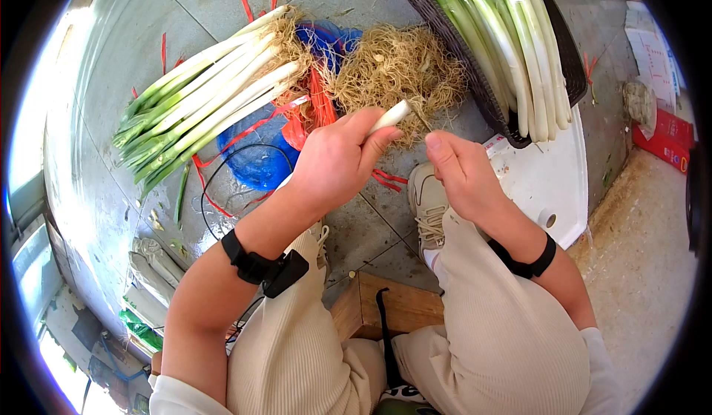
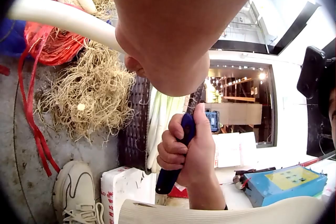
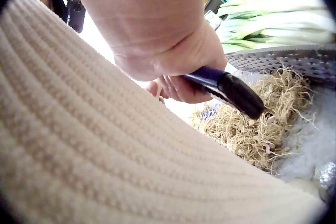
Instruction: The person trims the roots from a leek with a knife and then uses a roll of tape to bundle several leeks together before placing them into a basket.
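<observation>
My left hand [image 1: 341,152] grips a thick green onion [image 1: 393,114], its white end sticking out past the thumb and fingers. In the left wrist view the green onion's white stalk [image 2: 58,16] runs out to the left. Just to the right, my right hand [image 1: 463,170] holds a knife whose thin blade [image 1: 421,117] points up towards that white end. Its dark blue handle [image 2: 168,179] shows in the left wrist view, with the fingers curled round it. Below both hands on the floor lies a heap of cut roots [image 1: 400,74].
Rooted green onions [image 1: 215,96] lie at the left by red strapping [image 1: 320,100] and blue plastic [image 1: 256,159]. A dark woven basket [image 1: 482,92] of trimmed green onions [image 1: 519,44] stands at the right, over a white foam lid [image 1: 552,185]. A wooden stool [image 1: 386,304] is between the legs.
</observation>
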Available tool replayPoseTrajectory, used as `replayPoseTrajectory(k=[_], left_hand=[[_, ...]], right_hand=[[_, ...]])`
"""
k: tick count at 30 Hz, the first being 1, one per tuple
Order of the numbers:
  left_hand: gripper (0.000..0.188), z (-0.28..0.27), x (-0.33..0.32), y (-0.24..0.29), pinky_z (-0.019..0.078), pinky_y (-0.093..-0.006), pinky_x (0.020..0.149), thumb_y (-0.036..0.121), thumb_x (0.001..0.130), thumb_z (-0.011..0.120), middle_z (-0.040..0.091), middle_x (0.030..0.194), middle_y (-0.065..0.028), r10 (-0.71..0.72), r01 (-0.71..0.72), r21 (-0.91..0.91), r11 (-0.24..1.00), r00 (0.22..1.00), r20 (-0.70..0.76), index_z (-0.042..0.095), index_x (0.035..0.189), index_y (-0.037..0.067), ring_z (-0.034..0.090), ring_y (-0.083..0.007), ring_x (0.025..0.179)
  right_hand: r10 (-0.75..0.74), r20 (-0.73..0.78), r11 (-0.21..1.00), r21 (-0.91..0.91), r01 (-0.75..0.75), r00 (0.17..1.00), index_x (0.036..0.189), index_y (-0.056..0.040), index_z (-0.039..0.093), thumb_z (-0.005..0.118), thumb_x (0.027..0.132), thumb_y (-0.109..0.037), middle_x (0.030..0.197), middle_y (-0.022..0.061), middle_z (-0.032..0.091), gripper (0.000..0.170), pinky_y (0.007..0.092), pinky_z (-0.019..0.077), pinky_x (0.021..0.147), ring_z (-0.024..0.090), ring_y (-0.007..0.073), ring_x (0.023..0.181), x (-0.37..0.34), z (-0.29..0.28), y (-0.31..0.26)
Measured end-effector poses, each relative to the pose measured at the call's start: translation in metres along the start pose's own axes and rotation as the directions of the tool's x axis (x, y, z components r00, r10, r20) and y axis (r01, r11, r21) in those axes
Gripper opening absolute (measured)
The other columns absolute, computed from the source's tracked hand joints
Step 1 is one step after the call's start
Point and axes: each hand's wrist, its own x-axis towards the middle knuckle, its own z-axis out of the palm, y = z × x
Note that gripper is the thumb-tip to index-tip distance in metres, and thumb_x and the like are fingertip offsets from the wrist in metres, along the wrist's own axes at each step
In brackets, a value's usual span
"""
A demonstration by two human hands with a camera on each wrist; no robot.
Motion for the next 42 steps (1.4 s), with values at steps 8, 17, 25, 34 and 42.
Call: replayPoseTrajectory(k=[8, 17, 25, 34, 42], left_hand=[[0.027, 0.0, 0.0, -0.001, 0.05, -0.0357, 0.064, 0.025, 0.099, 0.063, 0.064, 0.078, -0.0153, 0.013, -0.013, -0.031, 0.999, 1.0, -0.003, 0.065, 0.114, 0.002, 0.063, -0.0264, 0.067], [0.022, 0.003, 0.003, -0.009, 0.05, -0.0436, 0.056, 0.024, 0.097, 0.065, 0.064, 0.076, -0.0174, 0.143, -0.141, 0.026, 0.99, 0.985, -0.094, 0.065, 0.105, 0.003, 0.064, -0.0378, 0.066], [0.021, 0.002, 0.006, -0.006, 0.048, -0.0367, 0.058, 0.023, 0.099, 0.063, 0.062, 0.075, -0.0145, 0.001, 0.006, 0.098, 0.995, 0.998, -0.069, 0.065, 0.103, 0.002, 0.061, -0.0292, 0.062], [0.024, -0.012, -0.001, 0.008, 0.0507, -0.0389, 0.057, 0.025, 0.097, 0.065, 0.064, 0.074, -0.0145, 0.135, -0.135, 0.038, 0.99, 0.991, -0.022, 0.064, 0.105, 0.003, 0.065, -0.0319, 0.063], [0.023, -0.035, -0.017, -0.009, 0.0364, -0.0234, 0.06, 0.013, 0.098, 0.063, 0.052, 0.077, 0.0029, 0.12, -0.047, -0.477, 0.878, 0.985, 0.124, 0.046, 0.111, 0.004, 0.042, -0.0051, 0.065]], right_hand=[[-0.003, -0.008, 1.0, -0.016, 0.003, 1.0, 0.085, 0.0023, 0.057, 0.044, 0.106, -0.04, 0.065, 0.019, 0.052, 0.049, 0.043, 0.0399, 0.059, 0.047, 0.0339, 0.06, 0.003, 0.002, 0.005], [-0.031, -0.089, 0.996, -0.086, 0.023, 0.996, 0.085, 0.0018, 0.059, 0.046, 0.105, -0.04, 0.068, 0.0224, 0.057, 0.048, 0.048, 0.0425, 0.063, 0.055, 0.0428, 0.067, 0.013, 0.01, 0.008], [-0.018, -0.115, 0.983, -0.183, -0.003, 0.993, 0.087, 0.0016, 0.063, 0.044, 0.104, -0.044, 0.074, 0.0247, 0.063, 0.053, 0.0498, 0.0462, 0.07, 0.06, 0.0462, 0.074, 0.03, 0.016, 0.009], [0.104, -0.128, 0.976, -0.175, -0.126, 0.986, 0.089, 0.002, 0.064, 0.041, 0.103, -0.052, 0.08, 0.0247, 0.065, 0.061, 0.0487, 0.0474, 0.073, 0.063, 0.0434, 0.08, 0.035, 0.007, 0.061], [-0.072, -0.005, 0.992, -0.1, 0.071, 0.997, 0.088, -0.0035, 0.067, 0.066, 0.092, -0.043, 0.073, 0.0156, 0.066, 0.039, 0.0391, 0.0477, 0.062, 0.063, 0.0326, 0.065, 0.025, -0.014, 0.033]])
